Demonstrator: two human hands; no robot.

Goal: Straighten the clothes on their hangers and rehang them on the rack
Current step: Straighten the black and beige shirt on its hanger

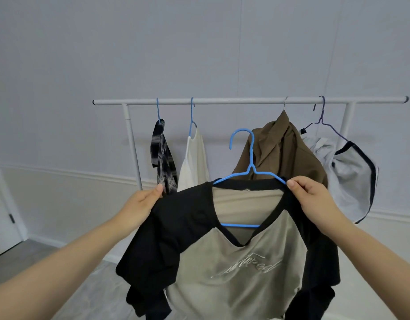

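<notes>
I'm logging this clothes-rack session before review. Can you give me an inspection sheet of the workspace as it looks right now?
Surface: white rack rail, level, four hangers hooked on it.
Job's things: two-tone shirt on blue hanger, off the rail; plaid garment, cream top, brown jacket and grey shorts hang bunched.
Clutter: nothing seen.
Grippers: left hand grips the shirt's shoulder; right hand pinches the other.
Cables: nothing seen.
Surroundings: pale wall, grey floor.

Even, soft, cool indoor light; faint shadows on wall (84, 54). Wide-angle bowing at edges. Slightly soft focus.
</notes>
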